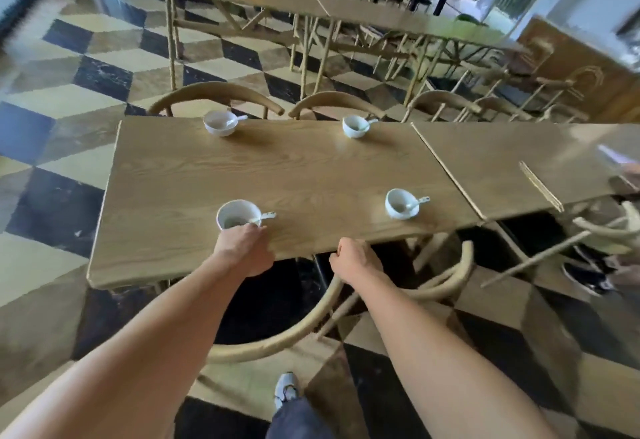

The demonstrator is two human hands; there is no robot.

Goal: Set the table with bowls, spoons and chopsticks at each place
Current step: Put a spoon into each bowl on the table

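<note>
- Head view: a long wooden bench (311,175) carries four white bowls, one at each place, each with a white spoon in it.
- Left hand (244,251): reaches over the near edge, and its grip is curled against the near wall of the near-left bowl (238,214), holding it.
- The near-left bowl stands upright close to the near edge; its spoon (265,217) leans out over the rim to the right.
- Right hand (356,258): at the bench's near edge, between the two near places, fingers bent. The fingertips are hidden by the edge, so I cannot tell whether this grip holds anything.
- Near-right bowl (401,204): upright, well apart from both hands, with its spoon handle (420,201) pointing right.
- Far-left bowl (220,123) and far-right bowl (355,126) stand at the far edge, spoon handles pointing right.
- Chopsticks (540,186): one pair lies on the second bench (502,154), which butts against the first on the right; the pair lies near that bench's front edge.
- No chopsticks show at the four bowl places.
- Chairs: a curved back (450,286) sits below the right hand, and two more backs (214,92) stand behind the far bowls.
- The floor (69,92) is checkered; one shoe (285,388) of the person shows at the bottom.
</note>
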